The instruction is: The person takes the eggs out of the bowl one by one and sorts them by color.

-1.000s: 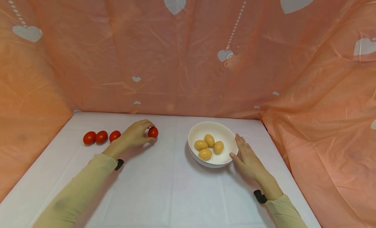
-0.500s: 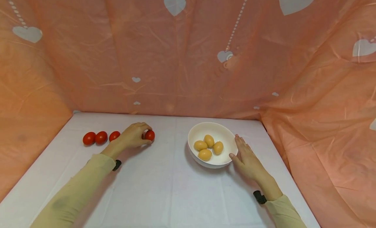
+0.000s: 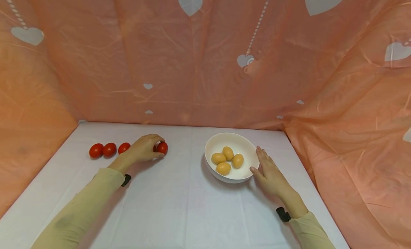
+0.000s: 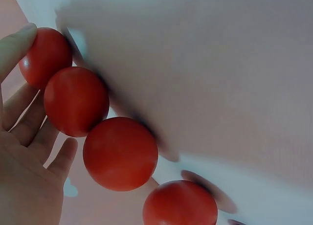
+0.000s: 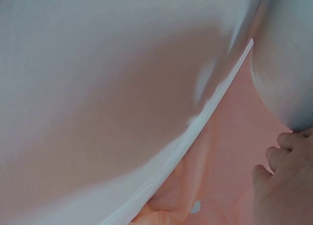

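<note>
My left hand (image 3: pixel 143 149) reaches to the left side of the table, thumb and fingertips around a red cherry tomato (image 3: pixel 162 148). In the left wrist view, this tomato (image 4: pixel 46 57) stands at the far end of a row, right against a second one (image 4: pixel 77 101). A third (image 4: pixel 121 154) and a fourth red tomato (image 4: pixel 180 205) follow toward the camera. From the head, the hand hides part of the row. My right hand (image 3: pixel 270 174), fingers straight, rests at the right rim of a white bowl (image 3: pixel 245 172). Inside lie several small yellow oval fruits (image 3: pixel 223 168).
More red tomatoes (image 3: pixel 110 150) lie left of my left wrist. A white cloth (image 3: pixel 192 213) covers the table. Orange sheeting with hearts (image 3: pixel 192 63) rises behind and at both sides. Each wrist wears a black band (image 3: pixel 283 214).
My left hand has drawn the held tomato slightly left and nearer, bringing it to the row. The right hand and the bowl stay in place.
</note>
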`<state>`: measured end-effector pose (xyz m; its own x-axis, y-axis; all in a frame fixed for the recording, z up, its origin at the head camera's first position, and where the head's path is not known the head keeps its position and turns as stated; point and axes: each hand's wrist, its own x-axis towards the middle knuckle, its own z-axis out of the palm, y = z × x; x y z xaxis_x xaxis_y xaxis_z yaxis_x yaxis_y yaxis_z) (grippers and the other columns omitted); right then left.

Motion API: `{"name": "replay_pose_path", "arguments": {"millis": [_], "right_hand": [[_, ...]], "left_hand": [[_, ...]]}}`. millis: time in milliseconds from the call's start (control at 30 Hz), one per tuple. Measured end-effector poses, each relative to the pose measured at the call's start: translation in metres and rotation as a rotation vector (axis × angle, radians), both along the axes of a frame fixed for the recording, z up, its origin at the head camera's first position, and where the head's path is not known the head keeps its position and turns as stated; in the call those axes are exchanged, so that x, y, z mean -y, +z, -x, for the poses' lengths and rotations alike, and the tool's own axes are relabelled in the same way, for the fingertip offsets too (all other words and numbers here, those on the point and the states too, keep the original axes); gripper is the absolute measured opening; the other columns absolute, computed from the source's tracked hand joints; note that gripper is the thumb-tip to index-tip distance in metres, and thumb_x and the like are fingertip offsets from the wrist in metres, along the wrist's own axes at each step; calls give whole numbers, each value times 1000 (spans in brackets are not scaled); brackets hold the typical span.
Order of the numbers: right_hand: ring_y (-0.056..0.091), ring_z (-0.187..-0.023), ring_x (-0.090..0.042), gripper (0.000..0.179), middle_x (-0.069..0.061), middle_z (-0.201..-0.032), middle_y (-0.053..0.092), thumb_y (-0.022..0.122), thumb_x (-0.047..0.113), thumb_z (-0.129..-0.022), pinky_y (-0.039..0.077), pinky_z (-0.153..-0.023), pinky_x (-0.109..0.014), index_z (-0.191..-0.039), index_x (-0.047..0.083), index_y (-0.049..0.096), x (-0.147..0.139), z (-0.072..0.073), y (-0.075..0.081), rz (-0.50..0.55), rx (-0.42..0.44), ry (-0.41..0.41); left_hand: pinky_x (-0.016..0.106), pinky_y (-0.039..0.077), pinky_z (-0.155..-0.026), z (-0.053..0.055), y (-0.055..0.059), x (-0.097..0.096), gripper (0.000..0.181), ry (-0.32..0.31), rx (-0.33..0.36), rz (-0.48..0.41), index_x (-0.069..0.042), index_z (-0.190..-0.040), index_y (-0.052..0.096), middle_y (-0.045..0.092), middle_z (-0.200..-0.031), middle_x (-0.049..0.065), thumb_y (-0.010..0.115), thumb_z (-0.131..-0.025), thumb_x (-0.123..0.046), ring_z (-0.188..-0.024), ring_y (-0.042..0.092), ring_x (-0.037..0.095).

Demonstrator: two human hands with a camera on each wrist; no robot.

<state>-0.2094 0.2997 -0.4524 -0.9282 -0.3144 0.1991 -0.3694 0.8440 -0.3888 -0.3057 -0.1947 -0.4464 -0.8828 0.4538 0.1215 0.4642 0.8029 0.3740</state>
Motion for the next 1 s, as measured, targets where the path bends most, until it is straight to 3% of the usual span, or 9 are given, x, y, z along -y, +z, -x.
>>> {"name": "replay_pose_path", "arguments": {"millis": [267,533,667,833,1000], "right_hand": [[17,-156,-46,78,-23,-170,18,54,36,-108,17,-124,-63,-162,-6,18,1,1,0,-9,0,-2],[17,-156,-46,78,-23,-170,18,55,36,-108,16,-124,-63,-162,-6,19,0,1,-1,-4,2,-3],[15,-157,-45,78,-23,-170,18,54,36,-108,16,-124,-63,-162,-6,18,0,0,-2,-2,7,-5],[15,-157,-44,78,-22,-171,17,54,37,-108,16,-124,-62,-163,-5,18,-1,0,-2,1,7,-6],[15,-157,-44,78,-22,-171,17,53,37,-109,15,-124,-62,-163,-4,17,-1,0,-2,2,3,-3]], "left_hand": [[59,48,-106,1,0,2,57,27,23,8,-6,-132,67,66,-132,14,88,-85,-30,-114,61,34],[62,45,-108,-2,2,0,60,13,20,4,-5,-136,65,63,-136,16,87,-86,-31,-119,59,37],[63,40,-112,-5,4,-2,61,6,7,-19,-4,-138,63,60,-142,18,86,-88,-29,-130,55,41],[61,39,-114,-8,8,-10,55,-8,-33,-76,-4,-139,63,59,-145,17,81,-92,-25,-134,53,40],[60,43,-111,-12,12,-20,46,-49,-137,-166,-2,-133,65,63,-137,16,79,-93,-20,-127,59,39]]}}
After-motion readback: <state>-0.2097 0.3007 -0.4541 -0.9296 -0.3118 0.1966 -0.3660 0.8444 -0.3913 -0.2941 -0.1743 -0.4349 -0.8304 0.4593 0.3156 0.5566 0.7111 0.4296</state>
